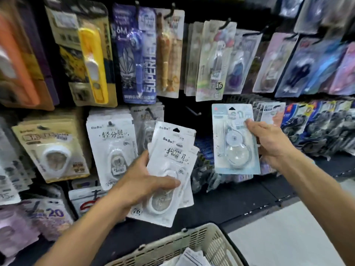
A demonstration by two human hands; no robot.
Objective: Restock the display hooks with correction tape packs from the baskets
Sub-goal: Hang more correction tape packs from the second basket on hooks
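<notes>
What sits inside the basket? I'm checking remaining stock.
In the basket, a few white packs show at the frame's bottom edge; the rest is cut off or behind its wall.

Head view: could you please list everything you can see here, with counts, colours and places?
white packs: several, white, fanned in the left hand, centre
blue pack: one, pale blue, held upright in the right hand
bare hook: one, dark, on the board between the two hands
hung white packs: a stack, white, lower row left of centre
yellow pack: one, yellow, upper row left
purple pack: one, purple, upper row centre
basket: one, cream, bottom centre, papers inside
left hand: one, fingers round the white packs
right hand: one, fingers pinching the blue pack's right edge
</notes>
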